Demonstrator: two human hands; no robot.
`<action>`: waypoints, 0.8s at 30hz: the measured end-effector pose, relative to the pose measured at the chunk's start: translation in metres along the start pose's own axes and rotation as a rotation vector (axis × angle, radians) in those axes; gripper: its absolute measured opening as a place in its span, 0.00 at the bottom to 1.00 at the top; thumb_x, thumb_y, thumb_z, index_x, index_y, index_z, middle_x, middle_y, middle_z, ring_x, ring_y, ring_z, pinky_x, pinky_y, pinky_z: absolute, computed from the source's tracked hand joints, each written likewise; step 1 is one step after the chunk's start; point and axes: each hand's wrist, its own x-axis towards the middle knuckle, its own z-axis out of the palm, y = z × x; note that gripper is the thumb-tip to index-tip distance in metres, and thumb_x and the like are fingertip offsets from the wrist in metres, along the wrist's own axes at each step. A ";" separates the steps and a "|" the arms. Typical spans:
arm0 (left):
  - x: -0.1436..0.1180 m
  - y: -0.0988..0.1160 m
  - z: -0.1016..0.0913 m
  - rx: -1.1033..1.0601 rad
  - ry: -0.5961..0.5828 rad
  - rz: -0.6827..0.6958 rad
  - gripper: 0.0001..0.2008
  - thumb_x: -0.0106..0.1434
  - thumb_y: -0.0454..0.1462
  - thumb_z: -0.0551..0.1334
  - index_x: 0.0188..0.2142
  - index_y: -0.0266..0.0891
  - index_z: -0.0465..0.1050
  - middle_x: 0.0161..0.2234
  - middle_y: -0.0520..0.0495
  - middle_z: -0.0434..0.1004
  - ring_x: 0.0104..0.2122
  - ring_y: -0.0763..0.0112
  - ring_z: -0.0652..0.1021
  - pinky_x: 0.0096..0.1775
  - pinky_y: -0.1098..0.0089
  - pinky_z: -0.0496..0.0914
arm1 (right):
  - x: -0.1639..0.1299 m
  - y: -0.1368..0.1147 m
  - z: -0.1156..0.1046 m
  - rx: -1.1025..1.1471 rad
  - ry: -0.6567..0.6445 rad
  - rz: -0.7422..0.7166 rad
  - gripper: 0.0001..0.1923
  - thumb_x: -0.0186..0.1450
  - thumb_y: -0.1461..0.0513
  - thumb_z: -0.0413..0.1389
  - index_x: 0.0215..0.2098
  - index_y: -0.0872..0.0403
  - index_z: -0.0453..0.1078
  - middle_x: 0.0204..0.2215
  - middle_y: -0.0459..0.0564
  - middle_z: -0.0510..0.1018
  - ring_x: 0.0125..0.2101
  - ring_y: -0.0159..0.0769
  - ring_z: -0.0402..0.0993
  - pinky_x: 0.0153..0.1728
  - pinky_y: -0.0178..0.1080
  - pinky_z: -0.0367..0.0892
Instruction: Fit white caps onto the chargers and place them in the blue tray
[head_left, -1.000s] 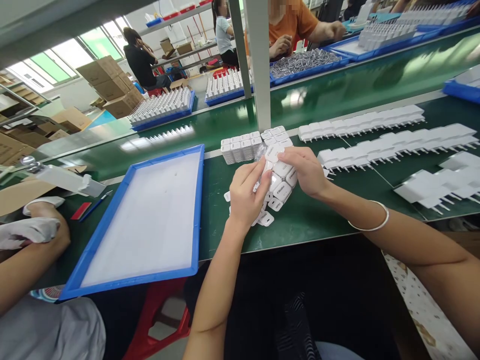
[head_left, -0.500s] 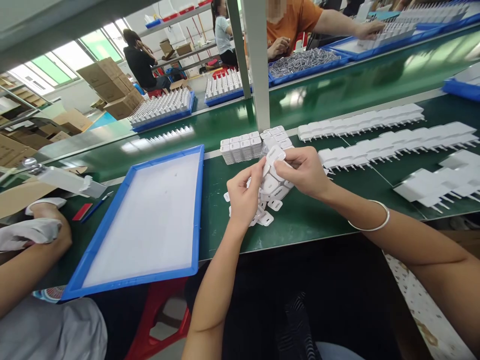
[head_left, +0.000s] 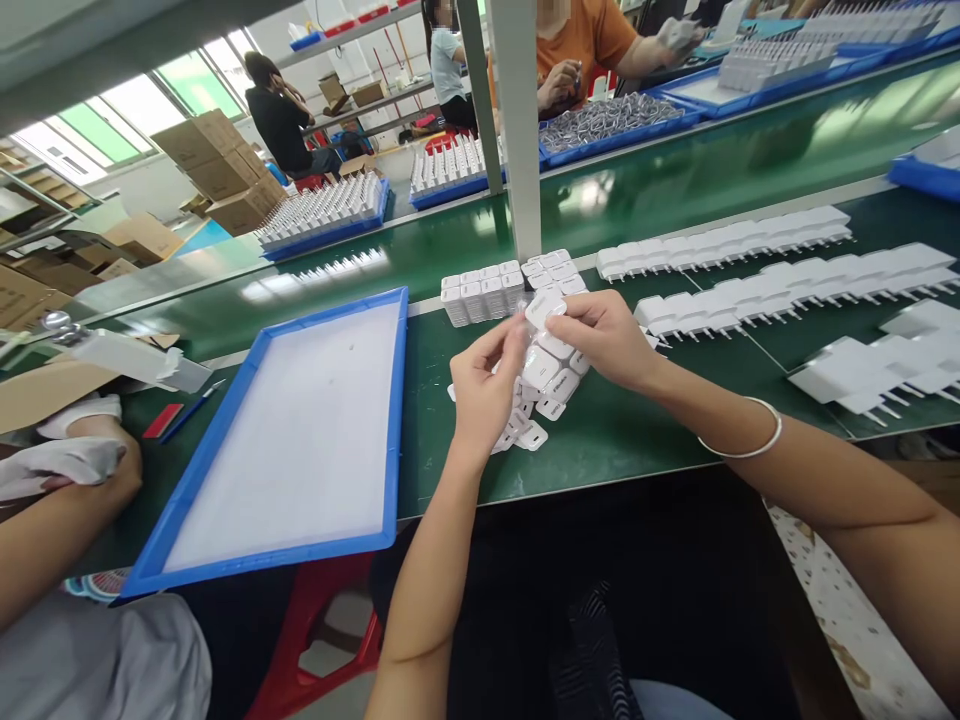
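The right hand (head_left: 611,338) is closed in a pinch around one white charger (head_left: 545,308), thumb and fingertips holding it up just above a loose pile of chargers (head_left: 541,385) on the green bench (head_left: 622,440). The left hand (head_left: 485,385) meets it from the near left, its fingers curled with the tips pressed to the same charger's left side, where a scrap of clear film seems to hang; whether they pinch the film cannot be made out. A silver bangle (head_left: 742,440) circles the right wrist. To the left lies a blue tray (head_left: 397,400), its white floor bare. Just beyond the hands a block of chargers (head_left: 484,295) stands packed tight, and to the right rows of chargers (head_left: 750,270) lie with prongs pointing out. On the far side, blue trays (head_left: 330,235) hold upright chargers. At the near left edge, a co-worker's gloved hand (head_left: 56,460) rests on the bench.
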 end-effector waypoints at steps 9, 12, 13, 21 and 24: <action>-0.001 -0.005 -0.004 0.172 -0.071 0.225 0.17 0.73 0.44 0.59 0.56 0.45 0.78 0.50 0.45 0.84 0.41 0.64 0.83 0.45 0.60 0.79 | 0.001 -0.001 0.000 0.059 -0.080 0.118 0.13 0.57 0.54 0.69 0.28 0.55 0.75 0.25 0.46 0.75 0.28 0.33 0.68 0.27 0.35 0.62; 0.000 -0.004 -0.006 0.212 -0.083 0.228 0.18 0.73 0.43 0.58 0.58 0.45 0.76 0.44 0.46 0.85 0.40 0.64 0.84 0.43 0.62 0.79 | 0.001 -0.001 0.002 -0.044 -0.045 0.063 0.11 0.57 0.58 0.66 0.25 0.55 0.72 0.23 0.45 0.73 0.27 0.32 0.66 0.27 0.36 0.60; 0.000 -0.004 -0.006 0.233 -0.092 0.252 0.18 0.73 0.43 0.58 0.58 0.43 0.76 0.44 0.45 0.85 0.40 0.64 0.84 0.43 0.63 0.79 | 0.001 -0.001 0.002 -0.088 -0.039 0.036 0.10 0.58 0.59 0.65 0.24 0.55 0.71 0.22 0.44 0.72 0.26 0.32 0.65 0.27 0.36 0.59; 0.006 -0.002 -0.010 0.249 -0.128 0.165 0.14 0.67 0.44 0.66 0.47 0.40 0.82 0.36 0.46 0.86 0.33 0.68 0.82 0.37 0.68 0.76 | -0.001 0.003 0.002 -0.274 -0.136 -0.047 0.04 0.58 0.62 0.58 0.28 0.56 0.73 0.21 0.44 0.72 0.25 0.31 0.64 0.27 0.36 0.57; 0.007 0.000 -0.015 0.249 -0.174 0.066 0.12 0.65 0.46 0.68 0.40 0.40 0.82 0.28 0.49 0.84 0.28 0.70 0.80 0.31 0.71 0.72 | -0.001 0.003 0.002 -0.295 -0.209 -0.035 0.07 0.58 0.62 0.57 0.23 0.54 0.66 0.18 0.41 0.65 0.23 0.29 0.59 0.24 0.35 0.53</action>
